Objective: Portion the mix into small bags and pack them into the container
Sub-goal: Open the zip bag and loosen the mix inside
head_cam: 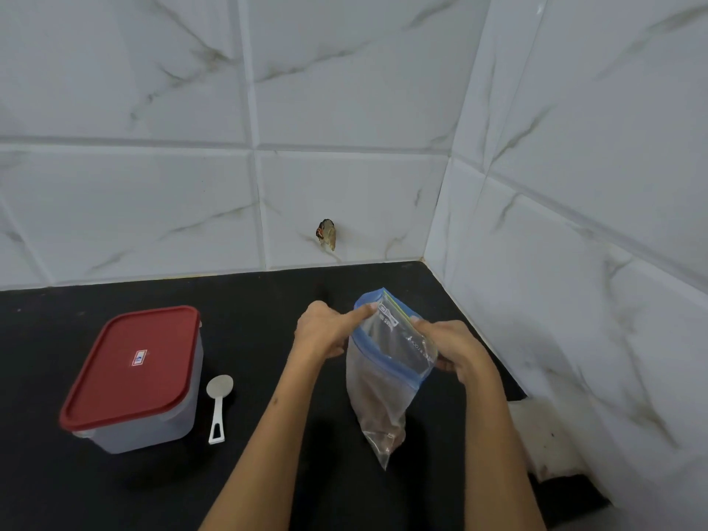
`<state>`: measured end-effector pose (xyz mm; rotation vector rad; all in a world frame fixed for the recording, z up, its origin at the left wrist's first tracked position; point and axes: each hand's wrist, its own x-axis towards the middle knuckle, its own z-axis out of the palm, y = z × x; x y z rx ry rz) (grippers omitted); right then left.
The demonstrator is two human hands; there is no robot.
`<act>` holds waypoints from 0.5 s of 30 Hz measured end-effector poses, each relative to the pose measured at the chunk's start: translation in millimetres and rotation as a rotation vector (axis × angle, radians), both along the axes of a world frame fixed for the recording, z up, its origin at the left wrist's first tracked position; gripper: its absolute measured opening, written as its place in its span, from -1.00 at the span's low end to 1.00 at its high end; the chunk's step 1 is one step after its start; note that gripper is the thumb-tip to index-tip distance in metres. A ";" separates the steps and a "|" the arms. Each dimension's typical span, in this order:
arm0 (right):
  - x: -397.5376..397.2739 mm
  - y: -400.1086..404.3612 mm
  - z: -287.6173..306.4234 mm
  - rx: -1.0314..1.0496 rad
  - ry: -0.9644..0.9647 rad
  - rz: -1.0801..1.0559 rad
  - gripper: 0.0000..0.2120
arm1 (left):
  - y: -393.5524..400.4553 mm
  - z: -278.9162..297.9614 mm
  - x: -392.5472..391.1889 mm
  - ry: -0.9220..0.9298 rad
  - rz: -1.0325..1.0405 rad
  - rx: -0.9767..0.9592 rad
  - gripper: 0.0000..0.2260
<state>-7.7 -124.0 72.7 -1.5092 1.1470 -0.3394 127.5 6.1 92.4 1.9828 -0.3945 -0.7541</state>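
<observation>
Both the left hand [325, 331] and right hand [456, 348] pinch the blue-zippered clear plastic bag [387, 381], brown mix settled low inside. At nine o'clock, the translucent red-lidded container [134, 377] stands closed, the white plastic spoon [219, 406] just beside it.

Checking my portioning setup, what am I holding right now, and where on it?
Both hands hold the zip bag by its blue top edge: left hand at the left side of the opening, right hand at the right.
</observation>
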 end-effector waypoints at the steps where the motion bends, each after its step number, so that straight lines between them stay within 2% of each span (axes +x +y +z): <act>1: -3.6 1.4 -1.7 -0.012 0.007 -0.011 -0.73 | 4.7 2.3 -1.7 -0.016 -0.003 0.044 -0.49; 4: -10.1 5.2 -1.9 -0.017 -0.025 -0.032 -0.80 | 18.8 7.8 -6.0 0.035 -0.006 0.043 -0.50; 8: -12.7 13.8 -0.3 0.012 -0.117 -0.052 -0.86 | 33.6 11.2 -13.7 0.258 -0.027 -0.158 -0.78; 13: -9.9 24.2 0.1 0.207 -0.241 -0.085 -0.83 | 38.1 4.1 -24.0 0.532 0.045 -0.350 -0.93; 15: -8.2 26.1 -2.4 0.317 -0.279 -0.085 -0.82 | 36.2 -1.0 -26.7 0.660 0.096 -0.440 -0.93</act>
